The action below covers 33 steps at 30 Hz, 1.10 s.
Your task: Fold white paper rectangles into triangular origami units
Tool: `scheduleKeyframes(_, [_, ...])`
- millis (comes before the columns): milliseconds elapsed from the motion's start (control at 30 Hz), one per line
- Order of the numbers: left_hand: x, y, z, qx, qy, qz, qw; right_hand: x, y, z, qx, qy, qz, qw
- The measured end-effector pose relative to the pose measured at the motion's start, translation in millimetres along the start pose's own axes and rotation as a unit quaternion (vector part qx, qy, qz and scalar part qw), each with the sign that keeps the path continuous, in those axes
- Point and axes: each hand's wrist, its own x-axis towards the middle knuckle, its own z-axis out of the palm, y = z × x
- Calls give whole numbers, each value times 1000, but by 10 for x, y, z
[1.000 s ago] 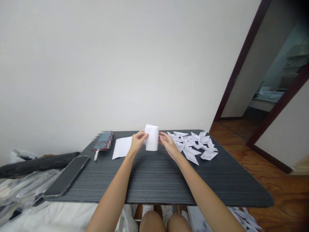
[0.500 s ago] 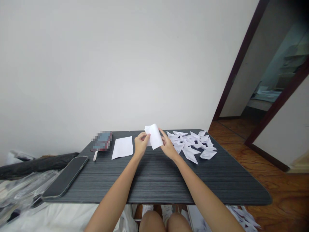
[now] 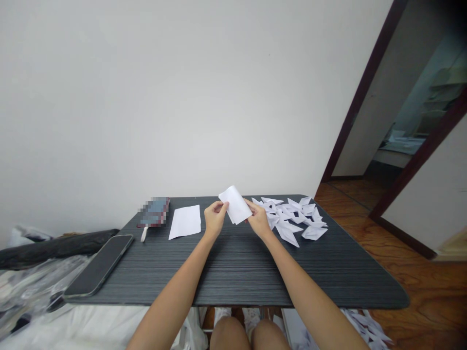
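Two hands in the head view: I'm pinching a small white paper (image 3: 236, 204) between them. My left hand (image 3: 215, 219) is closing fingertips on its left edge and my right hand (image 3: 258, 221) is gripping the lower right edge, so it's tilting up above the table (image 3: 233, 277). Folded pieces (image 3: 292, 221) are lying just right, a flat sheet (image 3: 185, 221) left, and a phone (image 3: 99, 265) farther left.

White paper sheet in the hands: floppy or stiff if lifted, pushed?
Probably floppy: the white paper sheet curls between left hand and right hand. Likely very light; fingertips alone hold it up. Pushed on the dark ribbed table, it should slide.
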Motion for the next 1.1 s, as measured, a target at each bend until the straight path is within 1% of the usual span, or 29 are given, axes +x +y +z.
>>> scheduleKeyframes(67, [5, 13, -5, -7, 0, 0, 1000, 5, -75, -41, 45, -56, -4, 997])
scheduleKeyframes(167, [5, 35, -26, 3, -10, 10, 1000, -14, -224, -131, 98, -139, 53, 984])
scheduleKeyframes(200, [0, 41, -33, 14, -23, 15, 1000, -22, -272, -159, 109, -149, 63, 981])
scheduleKeyframes(267, [-16, 47, -43, 43, -62, 26, 997, -34, -348, -199, 114, -127, 45, 984])
scheduleKeyframes(367, [-46, 45, -44, 65, -125, 41, 989, -30, -385, -213, 62, -72, -2, 995])
scheduleKeyframes(433, [-67, 44, -36, 55, -150, 35, 987, -14, -357, -206, 9, -39, -27, 999])
scheduleKeyframes(500, [-88, 53, -22, 39, -161, 19, 986, 6, -302, -202, -34, -6, -44, 998])
scheduleKeyframes(600, [-123, 91, 6, 22, -168, 4, 986, 29, -226, -204, -74, 30, -49, 996])
scheduleKeyframes(700, [-148, 145, 34, 7, -170, 4, 985, 28, -210, -197, -82, 49, -48, 994])
scheduleKeyframes(800, [-145, 170, 51, 5, -149, 5, 989, 7, -247, -166, -85, 46, -52, 994])
scheduleKeyframes(900, [-125, 148, 58, 20, -122, 12, 992, -16, -286, -129, -89, 36, -54, 994])
scheduleKeyframes(1100, [-119, 121, 70, 28, -95, 12, 995, -24, -279, -112, -112, 35, -59, 991])
